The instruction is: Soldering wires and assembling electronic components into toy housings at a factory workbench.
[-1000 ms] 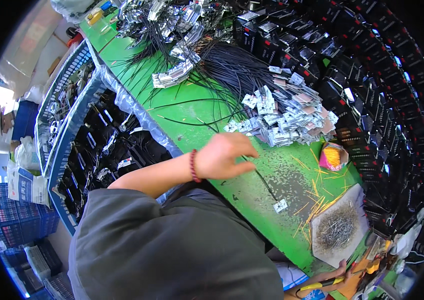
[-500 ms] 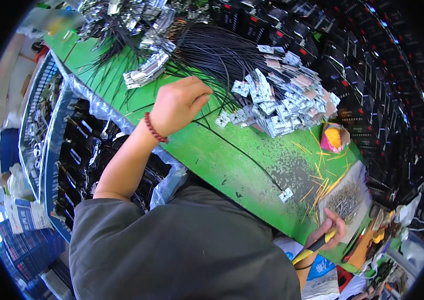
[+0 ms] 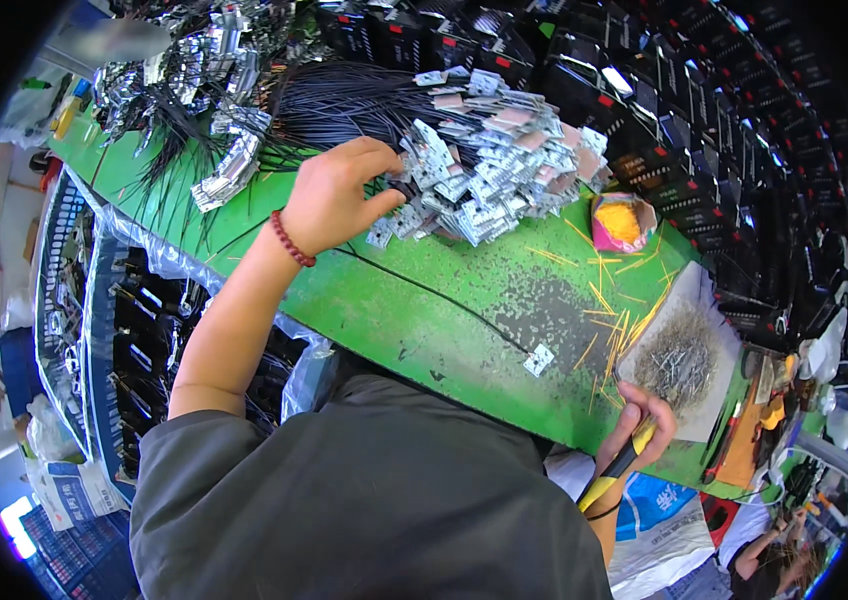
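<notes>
My left hand (image 3: 339, 190), with a red bead bracelet at the wrist, reaches to the left edge of a heap of small silver-white plates (image 3: 514, 165) with black wires. Its thumb and forefinger are apart at the heap, with nothing clearly held. One black wire (image 3: 424, 287) runs from beneath this hand across the green table to a single small white plate (image 3: 539, 360). At the lower right my right hand (image 3: 639, 430) is closed around a tool with a yellow-and-black handle (image 3: 606, 480). The tool's tip cannot be made out.
Beside the right hand, small metal pins (image 3: 679, 368) lie on a grey sheet (image 3: 709, 310). Yellow sticks (image 3: 609, 345) are scattered near a pink box (image 3: 624, 222) with yellow contents. Black boxes (image 3: 634, 160) are stacked behind. A blue crate (image 3: 94, 300) of black parts adjoins the table's left edge.
My left hand has come to the plate heap, its thumb and forefinger now further apart. The whole view has shifted, moving the table leftward and up. My right hand still holds the tool.
</notes>
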`<control>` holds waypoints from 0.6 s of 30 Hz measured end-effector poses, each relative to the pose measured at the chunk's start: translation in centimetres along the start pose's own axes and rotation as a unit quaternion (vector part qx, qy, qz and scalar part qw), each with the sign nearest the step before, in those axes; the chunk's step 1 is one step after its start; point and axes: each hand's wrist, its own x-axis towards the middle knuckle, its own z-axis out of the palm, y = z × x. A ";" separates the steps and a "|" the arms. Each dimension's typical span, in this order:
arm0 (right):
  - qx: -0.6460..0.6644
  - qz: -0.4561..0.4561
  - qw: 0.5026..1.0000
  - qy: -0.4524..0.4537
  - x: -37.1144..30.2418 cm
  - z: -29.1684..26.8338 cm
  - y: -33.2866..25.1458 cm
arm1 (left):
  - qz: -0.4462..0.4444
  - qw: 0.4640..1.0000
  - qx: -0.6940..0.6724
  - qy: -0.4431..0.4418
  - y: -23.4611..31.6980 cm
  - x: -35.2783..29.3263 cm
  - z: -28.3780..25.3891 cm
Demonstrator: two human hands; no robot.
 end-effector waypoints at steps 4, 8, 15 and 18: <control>0.017 -0.031 0.999 -0.017 0.2 -0.1 0.3 | 0.007 0.995 -0.013 0.102 -0.3 0.3 0.0; -0.005 -0.044 0.999 0.003 0.7 -0.4 -0.1 | -0.020 0.989 -0.090 0.117 2.4 3.5 -0.7; -0.030 -0.016 0.999 -0.029 0.4 -1.0 0.3 | 0.209 0.965 -0.030 -0.153 14.2 5.7 8.4; -0.033 -0.019 0.999 -0.009 -0.2 -2.2 0.4 | 0.152 0.967 0.109 -0.175 17.4 10.1 13.1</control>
